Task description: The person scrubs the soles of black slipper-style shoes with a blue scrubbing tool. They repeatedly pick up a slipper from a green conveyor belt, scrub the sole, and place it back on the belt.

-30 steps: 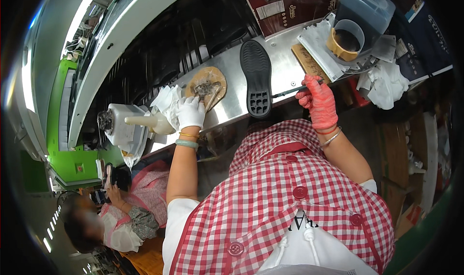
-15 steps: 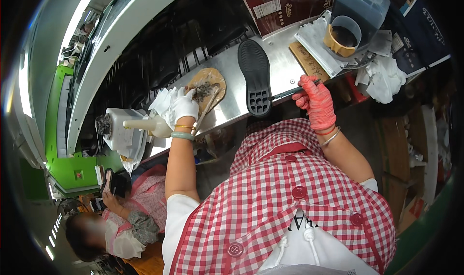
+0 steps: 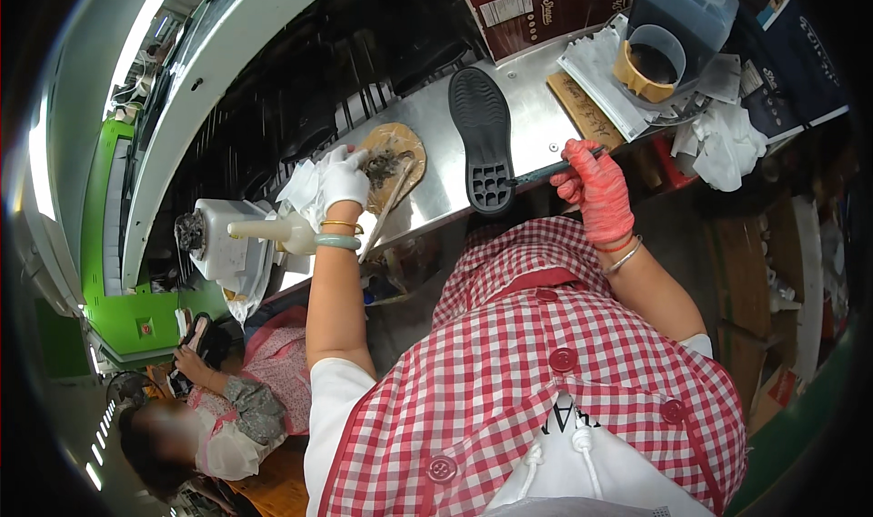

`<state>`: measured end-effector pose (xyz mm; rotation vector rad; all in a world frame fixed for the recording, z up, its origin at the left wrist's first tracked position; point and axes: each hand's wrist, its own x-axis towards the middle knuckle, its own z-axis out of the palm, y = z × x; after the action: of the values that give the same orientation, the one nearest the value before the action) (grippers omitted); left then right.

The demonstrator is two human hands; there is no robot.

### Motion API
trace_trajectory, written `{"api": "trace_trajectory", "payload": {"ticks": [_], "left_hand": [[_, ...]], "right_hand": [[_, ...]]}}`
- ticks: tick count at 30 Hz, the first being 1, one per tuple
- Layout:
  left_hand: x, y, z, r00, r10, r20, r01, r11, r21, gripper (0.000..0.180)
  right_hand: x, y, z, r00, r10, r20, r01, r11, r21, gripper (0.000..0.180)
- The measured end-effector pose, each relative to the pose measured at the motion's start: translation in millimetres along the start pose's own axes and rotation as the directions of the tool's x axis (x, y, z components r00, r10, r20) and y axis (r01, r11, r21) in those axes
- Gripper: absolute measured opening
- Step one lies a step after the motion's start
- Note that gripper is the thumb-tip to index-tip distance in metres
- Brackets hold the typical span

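A black shoe sole point(image 3: 482, 121) lies lengthwise on the metal bench, its gridded heel toward me. My right hand point(image 3: 602, 194), in a pinkish-red glove, is closed on a thin dark-handled brush point(image 3: 550, 170). The brush's tip meets the right side of the heel grid. My left hand point(image 3: 345, 180), in a white glove, has bent fingers against a crumpled white tissue point(image 3: 299, 188) and seems to grip it. Beside those fingers lies a tan, film-wrapped pad point(image 3: 396, 137) with dark smears. A pale stick point(image 3: 389, 210) lies across the pad's edge.
A pale nozzle bottle point(image 3: 286, 233) and a white container point(image 3: 221, 240) stand left of my wrist. At right are a cup of dark liquid point(image 3: 653, 62), a tan block point(image 3: 582, 108) and crumpled paper point(image 3: 723, 144). A co-worker point(image 3: 273, 371) sits at lower left.
My left hand has shifted slightly beside the pad. The brush stays at the sole's heel, and my right hand has barely moved. At lower left, the co-worker's hand has moved slightly.
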<state>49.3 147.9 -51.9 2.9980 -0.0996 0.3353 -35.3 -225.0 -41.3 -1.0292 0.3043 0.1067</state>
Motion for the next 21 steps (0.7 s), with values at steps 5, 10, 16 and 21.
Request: {"api": "trace_trajectory", "payload": {"ticks": [5,10,16,21], "left_hand": [[-1,14,-4,0.991,0.132,-0.015,-0.124,0.956,0.267,0.027],[18,-2,-15,0.97,-0.014,-0.242,-0.023,0.988,-0.151,0.027],[-49,126,-15,0.897,0.277,-0.343,-0.399,0.841,-0.365,0.035],[-80,175,7,0.931,0.337,-0.141,-0.363,0.896,-0.258,0.059]], "right_hand": [[-2,-2,-3,0.995,-0.092,0.03,0.092,0.995,0.03,0.023],[-5,-26,-9,0.978,-0.191,0.084,0.188,0.981,0.048,0.025],[-1,-63,-36,0.965,-0.26,-0.011,0.26,0.965,0.022,0.027],[1,-93,-60,0.965,-0.255,-0.06,0.259,0.964,0.066,0.026]]}}
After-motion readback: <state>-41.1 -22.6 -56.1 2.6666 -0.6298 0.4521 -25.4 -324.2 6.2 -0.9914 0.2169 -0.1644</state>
